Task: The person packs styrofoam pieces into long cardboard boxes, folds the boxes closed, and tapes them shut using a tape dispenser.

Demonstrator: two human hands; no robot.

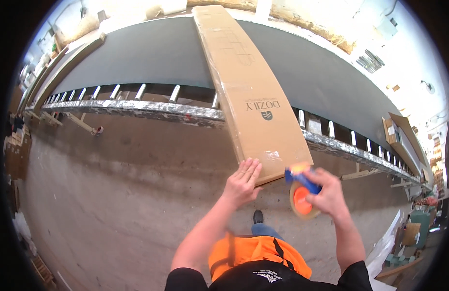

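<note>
I see the person's left hand [243, 182] with its fingers extended, pressing the near end of a long brown carton [256, 97], which runs away from them across a conveyor [147, 53]. The right hand's [327, 191] fingers grip a blurred blue tape dispenser [309, 182] beside the carton's near right corner.

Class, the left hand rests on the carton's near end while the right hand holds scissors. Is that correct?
The tool is wrong: in the head view the right hand holds a tape dispenser. The left hand does rest on the carton at its near end.
</note>
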